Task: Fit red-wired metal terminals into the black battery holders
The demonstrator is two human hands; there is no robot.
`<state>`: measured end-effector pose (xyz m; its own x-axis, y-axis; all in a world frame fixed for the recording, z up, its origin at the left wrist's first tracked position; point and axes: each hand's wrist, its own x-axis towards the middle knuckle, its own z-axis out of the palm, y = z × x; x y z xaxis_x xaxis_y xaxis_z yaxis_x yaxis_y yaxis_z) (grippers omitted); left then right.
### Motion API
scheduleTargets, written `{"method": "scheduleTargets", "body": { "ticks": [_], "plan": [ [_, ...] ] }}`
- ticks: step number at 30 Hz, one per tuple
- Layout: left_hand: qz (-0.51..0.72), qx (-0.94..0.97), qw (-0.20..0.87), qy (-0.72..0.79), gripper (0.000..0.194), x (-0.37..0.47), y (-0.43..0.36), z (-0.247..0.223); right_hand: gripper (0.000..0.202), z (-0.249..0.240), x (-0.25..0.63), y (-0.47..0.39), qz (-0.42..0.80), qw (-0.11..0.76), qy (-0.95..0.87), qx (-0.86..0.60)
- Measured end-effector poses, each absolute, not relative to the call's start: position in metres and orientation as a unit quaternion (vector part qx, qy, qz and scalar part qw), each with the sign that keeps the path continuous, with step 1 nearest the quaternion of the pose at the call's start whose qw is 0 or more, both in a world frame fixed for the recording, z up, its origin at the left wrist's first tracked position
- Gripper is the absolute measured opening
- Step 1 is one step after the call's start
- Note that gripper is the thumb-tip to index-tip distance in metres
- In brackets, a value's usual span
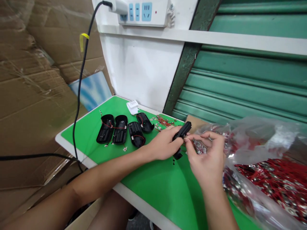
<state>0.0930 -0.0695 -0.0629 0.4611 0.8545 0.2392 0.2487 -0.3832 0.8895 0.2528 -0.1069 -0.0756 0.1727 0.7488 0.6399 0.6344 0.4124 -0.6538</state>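
Observation:
My left hand [165, 143] is closed around a black plastic housing [184, 129], held tilted above the green table. Close against its right side is my right hand [207, 153], with thumb and index finger pinched together at the housing's edge. What lies between those fingertips is too small to make out, though thin red wire shows near them. Left of my hands, several black battery housings [120, 129] lie with their hollow sides up, red wires running across them. Small metal contacts on red wires [164, 120] are scattered behind my left hand.
Clear plastic bags [254, 195] full of red-wired metal parts [275, 182] crowd the right side. A white paper piece [132, 105] lies at the table's back edge. A black cable [82, 70] hangs from a power strip [144, 12] past the left corner. Cardboard [31, 95] stands left.

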Motion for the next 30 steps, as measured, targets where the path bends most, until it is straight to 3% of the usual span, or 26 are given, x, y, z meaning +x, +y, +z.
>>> {"method": "scheduleTargets", "body": {
  "ticks": [11, 23, 30],
  "plan": [
    [0.366, 0.747, 0.411, 0.373, 0.040, 0.0931, -0.0678, -0.0664, 0.039, -0.0791, 0.2524, -0.1048, 0.109, 0.568, -0.617, -0.533],
    [0.353, 0.757, 0.396, 0.382, 0.037, 0.0946, -0.0695, -0.0650, 0.030, -0.0769, 0.2500, -0.1086, -0.026, 0.521, -0.670, -0.529],
    [0.352, 0.769, 0.362, 0.391, 0.054, 0.0935, -0.0757, -0.0639, 0.027, -0.0796, 0.2517, -0.1095, -0.038, 0.504, -0.686, -0.524]
  ]
}}
